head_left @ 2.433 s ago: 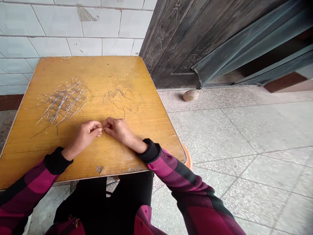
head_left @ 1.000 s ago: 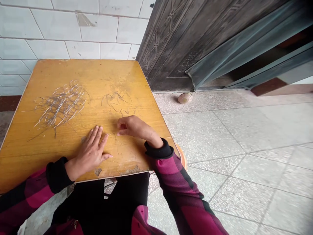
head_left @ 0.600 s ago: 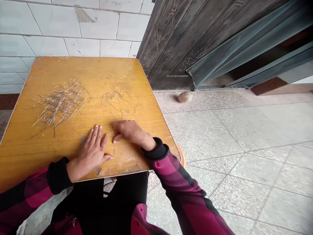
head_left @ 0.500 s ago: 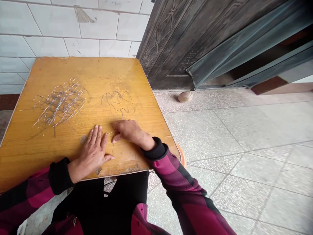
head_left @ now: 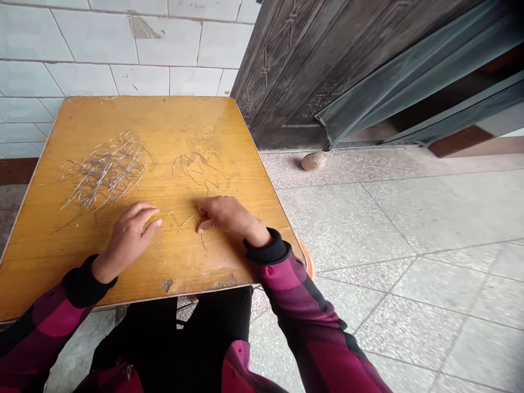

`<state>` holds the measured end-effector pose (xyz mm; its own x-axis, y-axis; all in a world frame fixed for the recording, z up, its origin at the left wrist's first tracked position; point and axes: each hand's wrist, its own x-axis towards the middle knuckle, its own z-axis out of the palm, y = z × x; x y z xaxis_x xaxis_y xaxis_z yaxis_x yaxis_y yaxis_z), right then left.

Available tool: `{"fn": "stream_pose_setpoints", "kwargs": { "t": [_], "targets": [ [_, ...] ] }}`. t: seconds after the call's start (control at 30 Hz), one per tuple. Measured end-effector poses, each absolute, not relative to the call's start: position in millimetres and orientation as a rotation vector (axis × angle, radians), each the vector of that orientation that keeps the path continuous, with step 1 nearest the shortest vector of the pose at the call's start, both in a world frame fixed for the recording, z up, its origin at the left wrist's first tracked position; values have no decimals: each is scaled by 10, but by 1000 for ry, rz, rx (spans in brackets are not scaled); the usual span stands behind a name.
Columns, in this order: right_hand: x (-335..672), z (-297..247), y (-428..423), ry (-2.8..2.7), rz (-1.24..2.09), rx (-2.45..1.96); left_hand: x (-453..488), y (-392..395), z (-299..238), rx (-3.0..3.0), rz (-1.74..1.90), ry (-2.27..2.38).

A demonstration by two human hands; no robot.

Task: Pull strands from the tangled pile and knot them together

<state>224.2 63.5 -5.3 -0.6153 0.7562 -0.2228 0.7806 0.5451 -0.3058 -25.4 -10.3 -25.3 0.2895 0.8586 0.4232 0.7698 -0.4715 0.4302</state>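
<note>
My left hand (head_left: 131, 230) hovers above the table near its front left part, its thumb and fingers apart with nothing between them. To the right, my right hand (head_left: 226, 214) rests low over the wood, fingers curled around a thin wire (head_left: 188, 220). One bent, shiny length of that wire pokes out toward my left hand; the part inside the fingers is hidden. A thin dark line below the thumb may be wire or shadow. Just beyond my right hand lie several bent wires (head_left: 201, 170). Farther left is a tangled heap of silvery wires (head_left: 107, 172).
The yellow wooden table (head_left: 164, 123) has worn spots at its front edge. White wall tiles (head_left: 94, 38) stand behind it. On the right are a dark carved door (head_left: 282, 71), a hanging grey-green curtain (head_left: 380, 82) and a round object (head_left: 314, 161) on the tiled floor.
My left hand has lifted off the tabletop and moved left, baring the bent wire end. My right hand has shifted slightly right, still closed on the wire.
</note>
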Motion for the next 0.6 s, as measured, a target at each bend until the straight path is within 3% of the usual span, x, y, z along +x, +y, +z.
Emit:
{"fn": "stream_pose_setpoints", "kwargs": {
  "t": [0.17,0.4,0.6],
  "targets": [
    [2290,-35,661,2728,-534,1494,-136,-143,-310,2566,831,1417],
    [2483,45,725,2928,-439,1883,73,-380,-343,2867,386,1054],
    [2677,64,819,2913,-328,2210,104,-345,-476,2902,329,1099]
  ]
}}
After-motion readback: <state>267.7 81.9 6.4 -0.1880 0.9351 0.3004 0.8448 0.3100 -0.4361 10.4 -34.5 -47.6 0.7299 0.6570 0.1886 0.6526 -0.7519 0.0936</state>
